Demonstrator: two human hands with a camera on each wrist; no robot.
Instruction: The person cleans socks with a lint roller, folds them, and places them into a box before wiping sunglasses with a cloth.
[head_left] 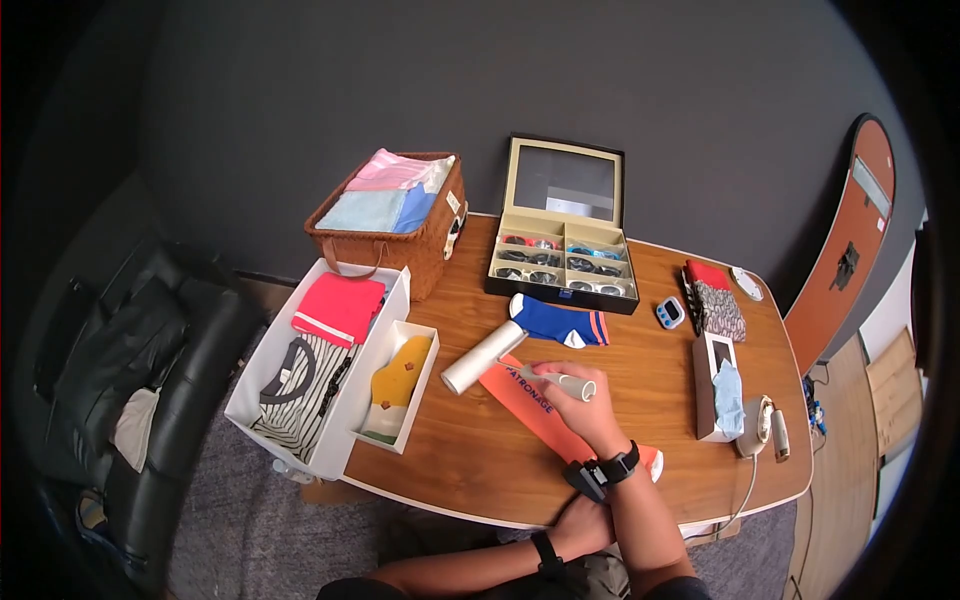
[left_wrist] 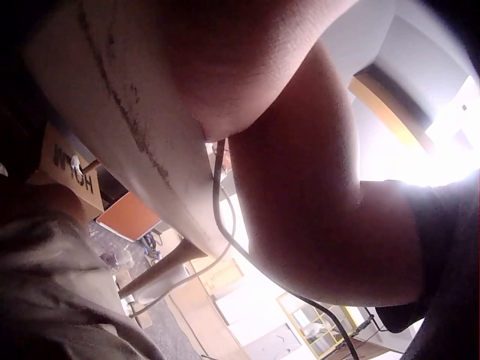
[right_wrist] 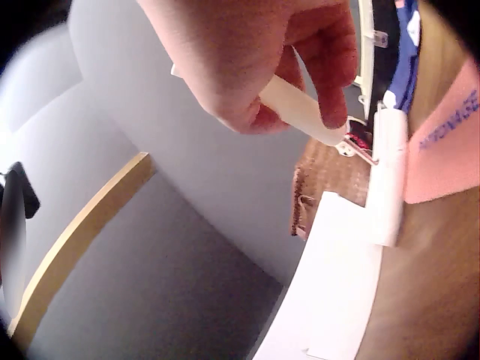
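My right hand grips the pale handle of a lint roller. Its white roll lies across the far left end of an orange sock lettered "PATRONAGE", which is stretched flat on the table. Just beyond the roll is a blue sock with white toe and heel and an orange-striped cuff. My left hand is at the table's near edge, under my right forearm, which hides most of its fingers; I cannot tell how they lie.
Left are a white bin of folded clothes, a white box with a yellow sock, and a wicker basket. An open glasses case stands behind. Rightward are a blue timer, folded socks, a tissue box and a corded device.
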